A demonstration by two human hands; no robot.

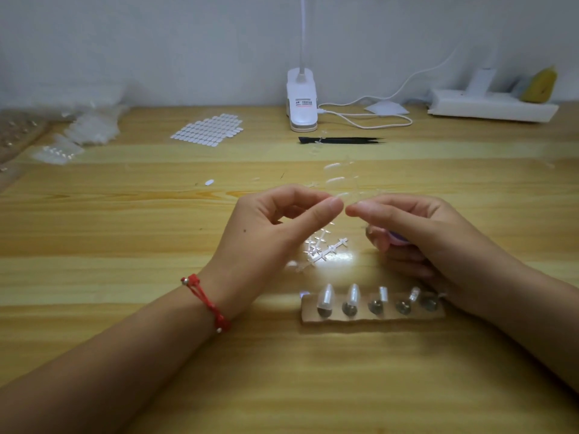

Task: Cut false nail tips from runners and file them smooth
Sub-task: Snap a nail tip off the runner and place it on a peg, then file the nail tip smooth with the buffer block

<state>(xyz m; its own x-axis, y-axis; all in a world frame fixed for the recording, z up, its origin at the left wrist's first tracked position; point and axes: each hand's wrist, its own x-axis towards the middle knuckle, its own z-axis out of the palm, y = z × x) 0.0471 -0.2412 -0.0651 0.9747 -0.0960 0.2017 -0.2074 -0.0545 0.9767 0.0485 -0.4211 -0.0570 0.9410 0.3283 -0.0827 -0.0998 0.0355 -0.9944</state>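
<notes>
A clear plastic runner with false nail tips point(340, 180) is held above the wooden table, blurred and see-through. My left hand point(275, 227) pinches its near end between thumb and forefinger. My right hand point(416, 233) pinches the same end from the other side, and its lower fingers curl round a small purple thing point(397, 238) that is mostly hidden. Below the hands lie bare cut runners point(326, 250). A cardboard strip point(372, 316) nearer to me carries several round mounts, some with clear nail tips point(326, 297) standing on them.
A black file or tweezers point(341, 140) lies in front of a white clip lamp point(301, 100) with its cable. A sheet of white adhesive tabs point(208, 130) sits left of centre; bags of nail tips point(94, 125) at far left. One loose white tab point(209, 182) lies mid-table. A white power strip point(492, 106) stands back right.
</notes>
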